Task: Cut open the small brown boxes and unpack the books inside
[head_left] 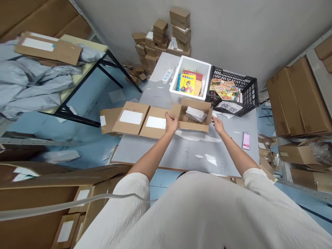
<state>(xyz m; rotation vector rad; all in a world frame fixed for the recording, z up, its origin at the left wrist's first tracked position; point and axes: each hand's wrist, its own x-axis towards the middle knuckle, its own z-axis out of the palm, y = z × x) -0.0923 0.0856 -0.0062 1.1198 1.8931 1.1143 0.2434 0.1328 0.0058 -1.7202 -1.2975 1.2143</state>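
An open cardboard box [193, 127] sits on the grey table [160, 152], its flaps up, with folded white paper [195, 113] inside. My left hand [171, 123] is closed on the box's left side, by the flap. Just off the right end of the box is my right hand [218, 125], its fingers pinched together near a bit of white; what they hold is too small to make out. Left of my left hand lie closed cardboard boxes with white labels, the nearest labelled box [153, 133] almost touching it.
Behind the box stand a white foam box [174, 92] with books and a black plastic crate [249, 95] with more books. A phone [246, 141] lies at the table's right. A power strip [167, 76] is at the back left. Stacked cartons [179, 33] line the wall.
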